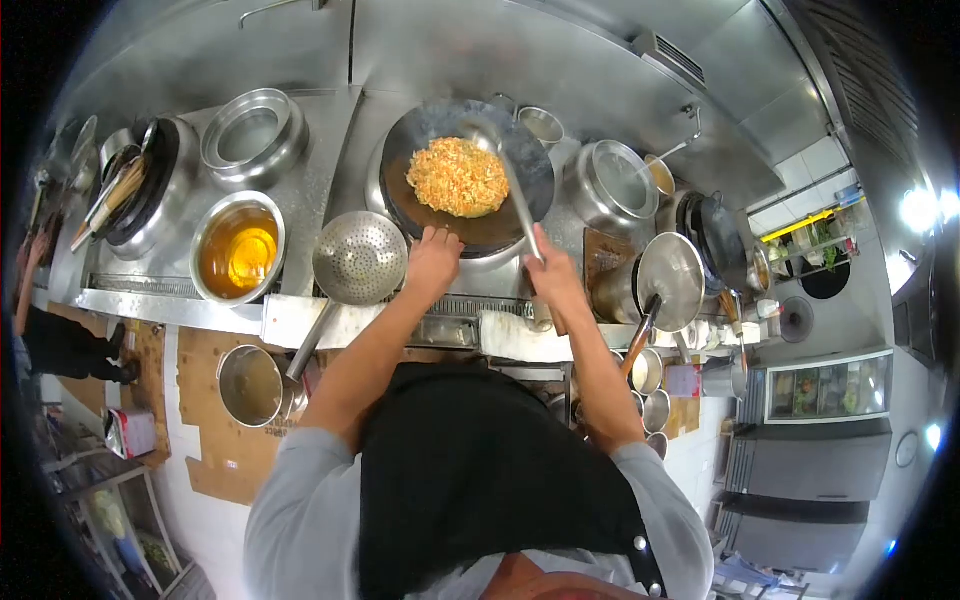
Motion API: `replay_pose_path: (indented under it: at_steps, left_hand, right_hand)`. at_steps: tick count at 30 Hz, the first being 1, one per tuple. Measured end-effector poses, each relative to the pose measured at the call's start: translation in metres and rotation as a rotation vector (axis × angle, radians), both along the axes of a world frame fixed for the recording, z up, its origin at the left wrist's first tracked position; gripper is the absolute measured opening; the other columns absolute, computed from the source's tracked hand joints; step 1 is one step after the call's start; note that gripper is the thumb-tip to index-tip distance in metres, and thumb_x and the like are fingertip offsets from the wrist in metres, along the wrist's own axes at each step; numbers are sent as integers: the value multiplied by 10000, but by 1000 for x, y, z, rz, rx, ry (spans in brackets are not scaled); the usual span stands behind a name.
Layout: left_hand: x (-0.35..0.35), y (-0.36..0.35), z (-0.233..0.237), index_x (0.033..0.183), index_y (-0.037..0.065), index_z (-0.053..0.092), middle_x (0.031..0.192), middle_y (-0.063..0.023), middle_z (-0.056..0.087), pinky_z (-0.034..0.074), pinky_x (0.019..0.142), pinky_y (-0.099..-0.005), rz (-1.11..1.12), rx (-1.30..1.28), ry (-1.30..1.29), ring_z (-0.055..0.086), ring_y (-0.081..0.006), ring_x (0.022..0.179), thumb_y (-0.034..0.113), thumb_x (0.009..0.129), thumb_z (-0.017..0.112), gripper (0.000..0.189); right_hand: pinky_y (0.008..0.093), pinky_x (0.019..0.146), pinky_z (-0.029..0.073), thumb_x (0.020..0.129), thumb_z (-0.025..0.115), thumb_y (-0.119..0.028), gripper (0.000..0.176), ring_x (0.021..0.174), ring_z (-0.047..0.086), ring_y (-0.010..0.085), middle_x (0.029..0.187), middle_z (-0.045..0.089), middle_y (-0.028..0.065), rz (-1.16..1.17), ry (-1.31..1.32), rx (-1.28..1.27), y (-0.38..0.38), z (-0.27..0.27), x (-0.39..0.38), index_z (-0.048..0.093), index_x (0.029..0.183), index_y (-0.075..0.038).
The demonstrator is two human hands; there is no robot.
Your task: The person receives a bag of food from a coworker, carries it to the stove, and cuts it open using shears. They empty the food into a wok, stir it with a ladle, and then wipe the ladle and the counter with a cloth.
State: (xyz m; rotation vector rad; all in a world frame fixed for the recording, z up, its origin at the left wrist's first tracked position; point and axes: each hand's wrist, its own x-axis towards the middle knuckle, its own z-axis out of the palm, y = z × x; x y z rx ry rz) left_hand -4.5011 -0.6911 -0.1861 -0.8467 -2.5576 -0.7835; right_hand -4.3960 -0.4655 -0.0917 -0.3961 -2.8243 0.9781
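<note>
A dark wok (400, 205) sits on the stove, with a mound of orange-yellow fried food, possibly fried rice (458, 178), inside it. My left hand (434, 262) is at the wok's near edge, its fingers curled over the rim. My right hand (553, 270) is closed round the long handle of a ladle (521, 205). The ladle slants across the wok's right side, and its bowl rests at the far edge of the food. Just left of my left hand lies a perforated strainer (360, 258), its handle pointing toward me.
A bowl of amber oil (238, 250) stands on the left counter, near a lidded steel pot (253, 138). To the right are another steel pot (612, 185) and a wire-mesh skimmer (670, 282). Below the counter sits a deep pot (252, 385). Another person's dark-clothed legs (70, 345) are at far left.
</note>
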Motion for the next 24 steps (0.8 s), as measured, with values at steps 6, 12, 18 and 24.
replay_pose_path:
  at_steps: [6, 12, 18, 24]
  left_hand:
    - [-4, 2, -2, 938, 62, 695, 1000, -111, 689, 571, 882, -459, 20, 23, 8, 640, -325, 1045, 258, 977, 696, 200]
    - [-10, -2, 0, 926, 52, 697, 986, -124, 692, 559, 870, -463, -16, 91, -36, 637, -340, 1034, 219, 974, 698, 175]
    - [-6, -7, 6, 992, 47, 713, 1039, -143, 697, 559, 900, -464, -37, 103, -90, 636, -353, 1085, 173, 959, 712, 130]
    - [57, -34, 40, 1196, 61, 712, 1232, -158, 707, 577, 950, -448, -81, 447, 19, 663, -371, 1178, 125, 947, 748, 260]
  right_hand:
    - [456, 913, 573, 999, 670, -206, 685, 1048, 763, 411, 1133, 727, 337, -63, -124, 60, 3, -45, -23, 447, 1647, -192]
    - [512, 1033, 537, 995, 663, -253, 660, 1201, 681, 484, 1285, 692, 326, -105, -73, 82, -16, 14, -18, 473, 1626, -247]
    - [532, 1014, 542, 1003, 643, -273, 649, 1171, 678, 513, 1225, 701, 340, -26, -187, 201, 18, -11, -49, 474, 1628, -241]
    - [534, 987, 556, 1009, 641, -257, 635, 1096, 708, 492, 1154, 722, 329, -82, -158, 301, -8, -26, -33, 487, 1620, -183]
